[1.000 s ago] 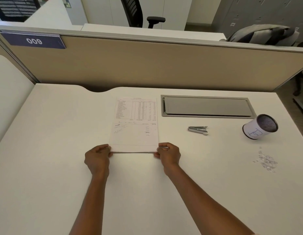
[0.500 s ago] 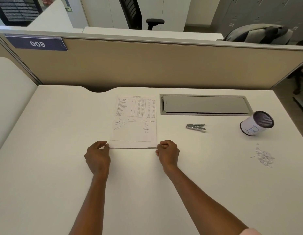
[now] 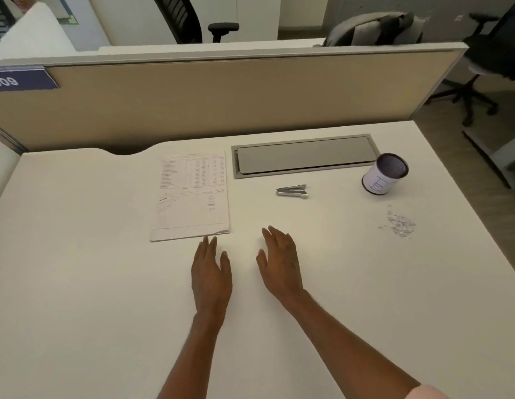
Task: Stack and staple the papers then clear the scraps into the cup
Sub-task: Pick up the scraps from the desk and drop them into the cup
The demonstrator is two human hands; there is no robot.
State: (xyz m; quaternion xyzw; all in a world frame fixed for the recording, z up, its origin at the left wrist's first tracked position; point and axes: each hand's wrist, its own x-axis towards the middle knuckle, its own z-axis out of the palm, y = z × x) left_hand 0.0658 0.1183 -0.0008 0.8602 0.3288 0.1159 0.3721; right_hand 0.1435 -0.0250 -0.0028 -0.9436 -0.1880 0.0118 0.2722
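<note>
Well, both hands are open over the white desk (image 3: 77, 283), holding nothing. The left hand (image 3: 211, 272) points its straight fingers at the near right corner of the papers (image 3: 193, 194), the tips just beside that edge; whether they touch it I cannot tell. The right hand (image 3: 279, 266), fingers loosely spread, is apart from the sheets, with bare desk between it and the stapler (image 3: 292, 190) beyond. The stack lies flat, its right edge just beside the grey hatch (image 3: 305, 155). The cup (image 3: 384, 174) stands by the hatch's right end. The scraps (image 3: 399, 223) lie nearer the person, towards the desk's right edge.
</note>
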